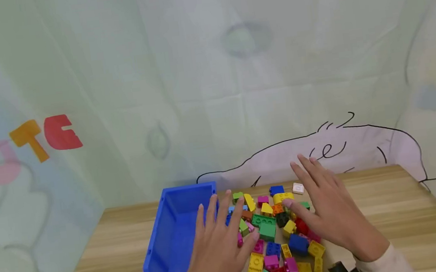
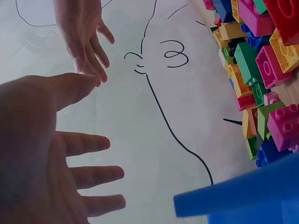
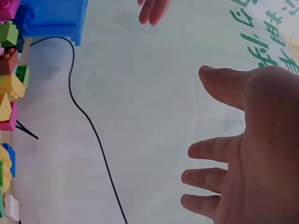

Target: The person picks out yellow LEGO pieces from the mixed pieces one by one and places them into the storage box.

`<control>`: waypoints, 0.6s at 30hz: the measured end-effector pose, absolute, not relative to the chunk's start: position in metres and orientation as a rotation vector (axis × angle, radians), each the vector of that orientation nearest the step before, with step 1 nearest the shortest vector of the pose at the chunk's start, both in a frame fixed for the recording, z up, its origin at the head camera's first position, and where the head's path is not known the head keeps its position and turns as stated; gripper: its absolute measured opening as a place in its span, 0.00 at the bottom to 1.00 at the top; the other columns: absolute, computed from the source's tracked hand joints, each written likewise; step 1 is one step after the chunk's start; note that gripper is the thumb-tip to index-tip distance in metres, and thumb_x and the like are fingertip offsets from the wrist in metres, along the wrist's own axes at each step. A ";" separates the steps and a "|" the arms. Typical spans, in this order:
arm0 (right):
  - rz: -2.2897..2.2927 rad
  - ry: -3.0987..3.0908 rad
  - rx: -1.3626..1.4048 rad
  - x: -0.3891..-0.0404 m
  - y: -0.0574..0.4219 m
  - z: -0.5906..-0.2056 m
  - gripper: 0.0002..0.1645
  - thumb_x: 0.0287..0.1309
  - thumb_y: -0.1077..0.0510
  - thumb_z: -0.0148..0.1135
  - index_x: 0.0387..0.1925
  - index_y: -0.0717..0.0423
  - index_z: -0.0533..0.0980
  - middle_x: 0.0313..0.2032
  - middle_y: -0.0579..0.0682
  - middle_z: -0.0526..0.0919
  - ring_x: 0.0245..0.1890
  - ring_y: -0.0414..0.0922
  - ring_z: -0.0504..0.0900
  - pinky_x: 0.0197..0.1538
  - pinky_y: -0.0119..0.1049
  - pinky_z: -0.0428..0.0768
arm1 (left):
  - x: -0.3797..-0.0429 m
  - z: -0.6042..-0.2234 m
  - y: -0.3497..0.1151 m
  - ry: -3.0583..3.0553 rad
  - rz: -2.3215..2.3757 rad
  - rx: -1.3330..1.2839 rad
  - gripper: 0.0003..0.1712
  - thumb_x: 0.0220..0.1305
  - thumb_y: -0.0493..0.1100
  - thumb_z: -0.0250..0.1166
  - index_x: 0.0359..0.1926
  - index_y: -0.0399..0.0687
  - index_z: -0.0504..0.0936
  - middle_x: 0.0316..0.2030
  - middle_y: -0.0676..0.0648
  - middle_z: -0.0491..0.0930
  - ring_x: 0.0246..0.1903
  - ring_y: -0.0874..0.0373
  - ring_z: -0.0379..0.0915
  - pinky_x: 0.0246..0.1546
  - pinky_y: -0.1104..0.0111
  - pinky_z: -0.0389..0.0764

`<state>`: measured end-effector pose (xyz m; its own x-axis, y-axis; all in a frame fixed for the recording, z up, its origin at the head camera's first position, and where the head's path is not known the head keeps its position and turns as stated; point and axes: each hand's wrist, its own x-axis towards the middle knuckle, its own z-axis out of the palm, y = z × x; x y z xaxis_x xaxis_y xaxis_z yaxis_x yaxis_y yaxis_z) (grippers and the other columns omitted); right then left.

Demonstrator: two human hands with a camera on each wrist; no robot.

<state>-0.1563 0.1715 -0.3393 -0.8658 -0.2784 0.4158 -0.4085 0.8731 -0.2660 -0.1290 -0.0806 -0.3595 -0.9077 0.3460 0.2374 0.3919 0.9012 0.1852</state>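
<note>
The backdrop (image 1: 196, 89) bears a pink U (image 1: 2, 174), orange T (image 1: 30, 135) and red E (image 1: 54, 134), plus green characters (image 3: 256, 44), unclear.

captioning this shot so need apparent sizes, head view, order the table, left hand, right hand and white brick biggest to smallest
1. Table
2. Left hand and right hand: too alike to rank
3. White brick

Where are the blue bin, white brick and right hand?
Blue bin (image 1: 179, 240), head view: bare inside floor.
White brick (image 1: 298, 188), head view: top face.
Right hand (image 1: 330, 206), head view: back of the hand.
</note>
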 end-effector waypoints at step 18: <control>0.575 -2.616 0.505 -0.144 0.165 -0.321 0.48 0.64 0.38 0.60 0.76 0.55 0.56 0.76 0.59 0.54 0.75 0.64 0.48 0.67 0.72 0.50 | -0.098 -0.380 -0.096 -2.645 -0.068 -0.887 0.23 0.54 0.42 0.77 0.51 0.45 0.83 0.46 0.46 0.84 0.56 0.44 0.75 0.54 0.47 0.80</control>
<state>-0.1444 0.1646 -0.3213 -0.8491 -0.2551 0.4626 -0.4255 0.8492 -0.3127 -0.0982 -0.0965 -0.3800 -0.7432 0.5759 0.3406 0.5928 0.8028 -0.0641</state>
